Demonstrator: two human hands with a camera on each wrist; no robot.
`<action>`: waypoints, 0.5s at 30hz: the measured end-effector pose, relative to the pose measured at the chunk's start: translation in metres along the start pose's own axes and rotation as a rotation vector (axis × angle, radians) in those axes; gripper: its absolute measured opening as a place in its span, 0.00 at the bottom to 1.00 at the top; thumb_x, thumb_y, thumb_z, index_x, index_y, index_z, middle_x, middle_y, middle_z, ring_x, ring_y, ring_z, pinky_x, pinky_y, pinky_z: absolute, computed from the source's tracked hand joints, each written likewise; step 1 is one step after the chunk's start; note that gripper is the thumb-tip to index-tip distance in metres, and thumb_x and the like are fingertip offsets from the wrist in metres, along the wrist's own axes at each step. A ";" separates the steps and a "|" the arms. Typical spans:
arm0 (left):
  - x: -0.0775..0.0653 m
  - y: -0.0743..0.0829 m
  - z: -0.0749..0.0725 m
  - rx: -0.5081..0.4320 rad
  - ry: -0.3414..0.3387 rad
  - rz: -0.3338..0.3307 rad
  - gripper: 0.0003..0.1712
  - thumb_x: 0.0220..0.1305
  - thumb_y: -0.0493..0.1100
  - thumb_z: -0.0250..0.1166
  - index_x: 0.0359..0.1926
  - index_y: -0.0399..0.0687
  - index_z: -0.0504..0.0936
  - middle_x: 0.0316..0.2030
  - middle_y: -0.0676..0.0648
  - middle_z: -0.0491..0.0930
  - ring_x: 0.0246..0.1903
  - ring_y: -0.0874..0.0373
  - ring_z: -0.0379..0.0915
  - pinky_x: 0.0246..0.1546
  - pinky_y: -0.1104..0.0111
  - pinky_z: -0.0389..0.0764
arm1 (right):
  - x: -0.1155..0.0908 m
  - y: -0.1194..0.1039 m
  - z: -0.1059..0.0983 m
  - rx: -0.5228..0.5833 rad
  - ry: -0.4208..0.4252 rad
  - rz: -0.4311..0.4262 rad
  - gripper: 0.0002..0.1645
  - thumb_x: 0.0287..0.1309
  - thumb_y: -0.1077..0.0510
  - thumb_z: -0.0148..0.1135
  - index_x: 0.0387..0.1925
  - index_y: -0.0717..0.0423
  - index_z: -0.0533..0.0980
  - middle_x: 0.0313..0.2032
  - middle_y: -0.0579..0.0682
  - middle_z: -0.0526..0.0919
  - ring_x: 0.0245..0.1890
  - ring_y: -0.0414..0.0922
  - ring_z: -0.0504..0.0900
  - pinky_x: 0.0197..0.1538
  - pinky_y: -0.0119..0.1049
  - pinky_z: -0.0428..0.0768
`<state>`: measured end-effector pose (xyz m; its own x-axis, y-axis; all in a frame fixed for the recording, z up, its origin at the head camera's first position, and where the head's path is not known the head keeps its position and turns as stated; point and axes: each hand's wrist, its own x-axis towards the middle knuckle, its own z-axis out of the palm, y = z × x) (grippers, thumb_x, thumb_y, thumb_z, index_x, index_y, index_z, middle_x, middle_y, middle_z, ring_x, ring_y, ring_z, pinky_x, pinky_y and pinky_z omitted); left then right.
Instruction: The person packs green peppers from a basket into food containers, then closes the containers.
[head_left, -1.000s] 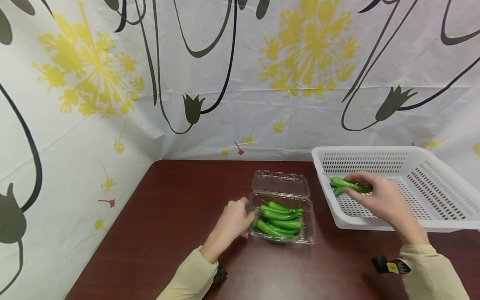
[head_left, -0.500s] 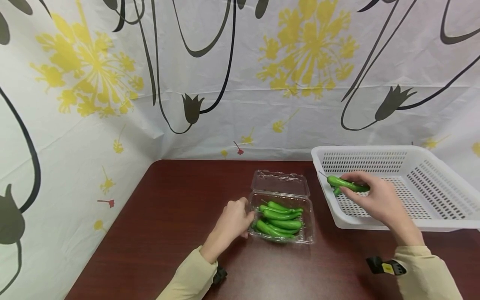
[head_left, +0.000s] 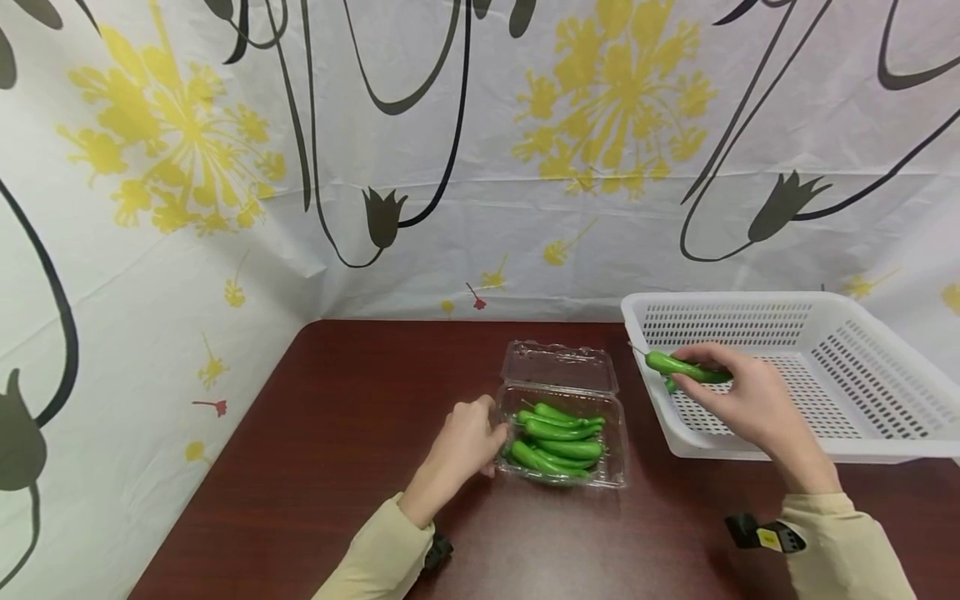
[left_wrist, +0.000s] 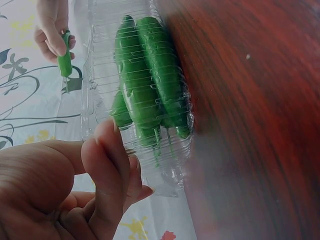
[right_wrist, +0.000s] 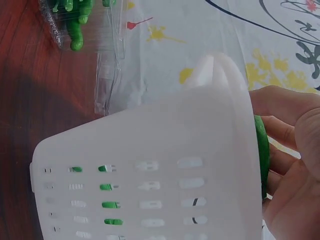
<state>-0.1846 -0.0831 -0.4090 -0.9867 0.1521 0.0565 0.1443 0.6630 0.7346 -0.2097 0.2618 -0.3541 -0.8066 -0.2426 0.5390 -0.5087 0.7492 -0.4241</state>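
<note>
My right hand point(head_left: 753, 404) pinches a green chili pepper point(head_left: 675, 366) between thumb and fingers, over the left part of the white basket point(head_left: 870, 450). The stem end points left and reaches the basket's left rim. A bit of another green pepper point(head_left: 670, 386) shows beneath it in the basket. My left hand point(head_left: 465, 437) grips the left side of a clear plastic clamshell point(head_left: 617, 458), thumb at the rim. Several green peppers point(head_left: 562, 432) lie inside it. In the left wrist view, peppers point(left_wrist: 137, 80) show through the ribbed plastic wall beside my fingers.
The clamshell's lid point(head_left: 558, 367) is tipped back, away from me. Brown wooden table point(head_left: 360, 433) lies under both containers. A patterned white cloth point(head_left: 480, 167) hangs behind and on the left. Through the basket's slots, green point(right_wrist: 111, 204) shows in the right wrist view.
My right hand has moved slightly left with the pepper, whose stem end now reaches the basket's left rim. My left hand and the clamshell have stayed put.
</note>
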 end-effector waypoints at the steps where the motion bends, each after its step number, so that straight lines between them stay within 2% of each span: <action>1: 0.000 0.000 0.000 0.000 0.000 0.000 0.21 0.66 0.35 0.65 0.56 0.27 0.75 0.18 0.49 0.75 0.06 0.64 0.72 0.09 0.70 0.76 | 0.000 -0.001 0.000 0.002 -0.002 0.000 0.17 0.51 0.62 0.77 0.44 0.50 0.84 0.35 0.49 0.88 0.32 0.28 0.78 0.32 0.24 0.70; 15: -0.001 0.000 -0.001 0.000 0.004 0.012 0.16 0.66 0.34 0.65 0.51 0.28 0.77 0.16 0.49 0.74 0.05 0.64 0.71 0.09 0.70 0.75 | 0.001 -0.008 0.005 -0.002 0.007 -0.048 0.18 0.51 0.62 0.77 0.44 0.50 0.84 0.35 0.47 0.88 0.32 0.31 0.79 0.30 0.26 0.70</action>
<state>-0.1839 -0.0841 -0.4084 -0.9852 0.1571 0.0682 0.1562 0.6613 0.7337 -0.2078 0.2526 -0.3535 -0.7790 -0.2742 0.5639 -0.5465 0.7379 -0.3962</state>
